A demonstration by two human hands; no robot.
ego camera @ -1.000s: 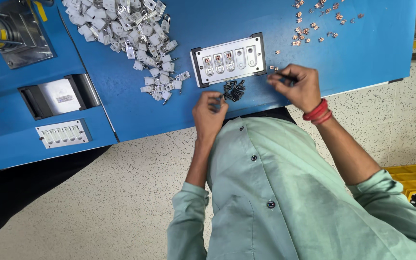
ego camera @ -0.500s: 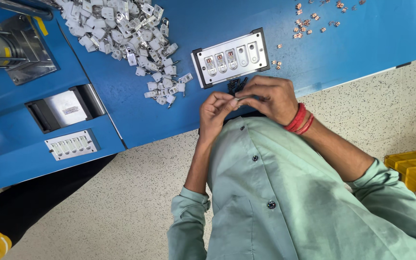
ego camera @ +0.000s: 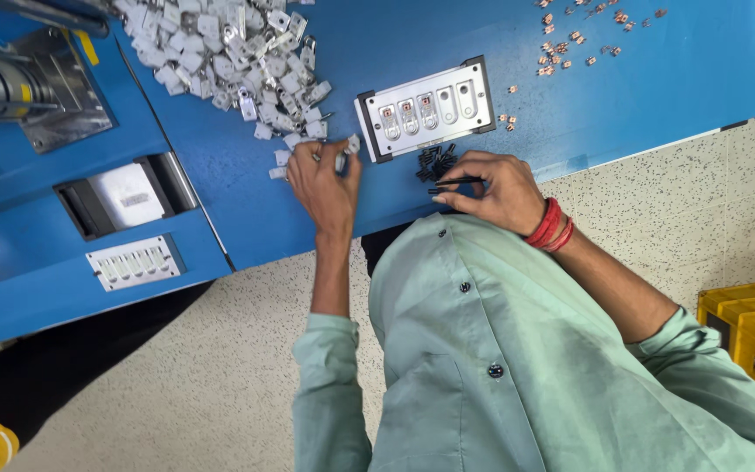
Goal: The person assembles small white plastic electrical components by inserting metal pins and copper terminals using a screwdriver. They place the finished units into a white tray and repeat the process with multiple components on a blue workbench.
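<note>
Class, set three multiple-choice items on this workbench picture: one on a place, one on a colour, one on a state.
1. Where is the left hand?
A. at the near edge of the heap of white parts
B. on the yellow crate
C. on the grey fixture plate

2. What colour is the table?
A. green
B. blue
C. red

3. How does the right hand stand?
A. flat and empty
B. pinching a thin black stick
C. out of view

Key: 1 A, its fingers touch loose white pieces by the heap; 2 B, the top is plainly blue; 3 B, the stick runs between its fingertips beside the small black screws.
</note>
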